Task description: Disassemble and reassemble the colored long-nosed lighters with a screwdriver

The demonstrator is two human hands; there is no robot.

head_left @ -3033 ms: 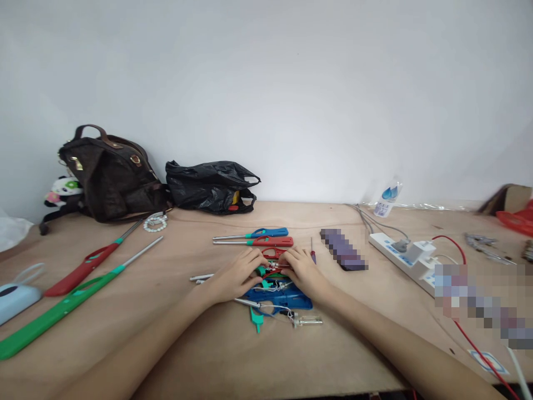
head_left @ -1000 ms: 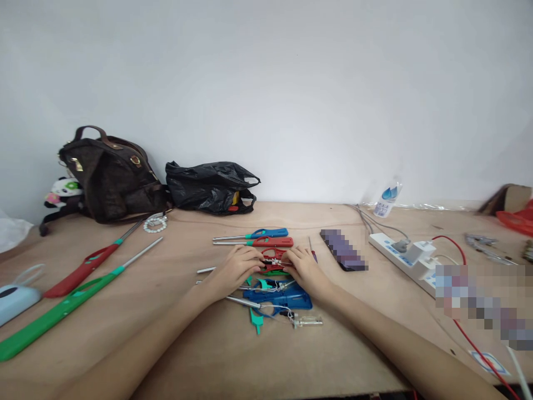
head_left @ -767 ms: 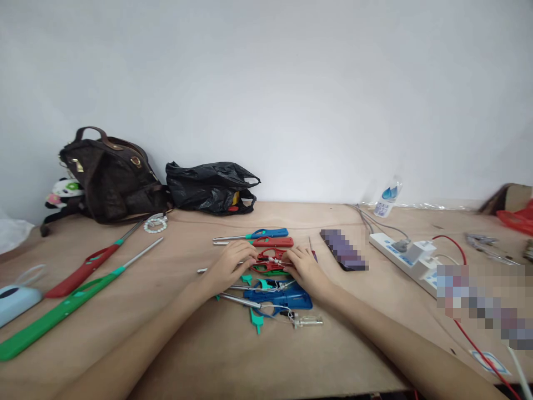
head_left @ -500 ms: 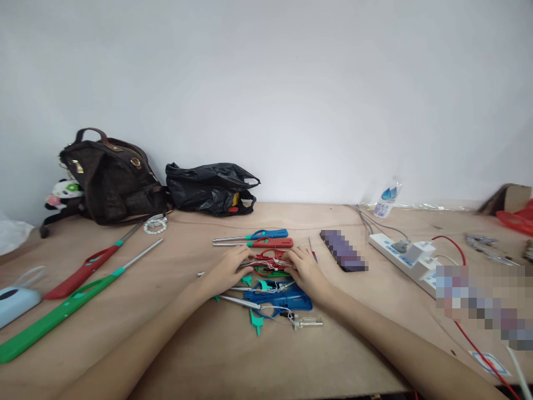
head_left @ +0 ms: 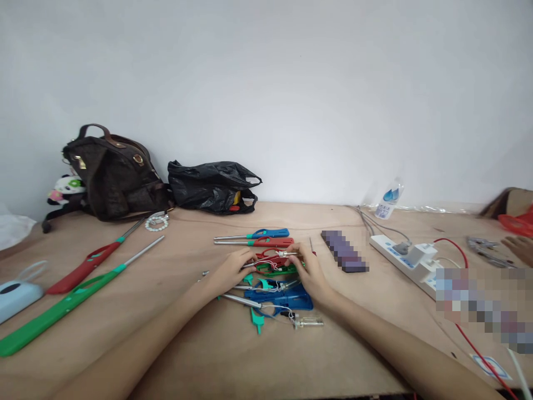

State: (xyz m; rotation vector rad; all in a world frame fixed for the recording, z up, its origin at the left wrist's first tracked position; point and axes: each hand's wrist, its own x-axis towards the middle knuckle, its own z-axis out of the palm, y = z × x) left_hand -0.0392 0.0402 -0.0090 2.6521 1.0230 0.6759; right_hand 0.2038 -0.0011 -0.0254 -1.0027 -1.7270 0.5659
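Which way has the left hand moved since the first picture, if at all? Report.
Yes, leftward: the left hand reaches less far right, judged against the small red lighter beyond it.

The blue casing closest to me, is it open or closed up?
Open: the blue casing shows its inside, and a metal tube and a clear cylinder lie exposed by it.

A slim metal tube sits in the left hand's fingertips, pointing toward the right hand, which pinches a small clear-and-white lighter fitting. Loose white wires curl between the hands. Around them, a red lighter shell and green lighter shell lie flat, partly hidden.
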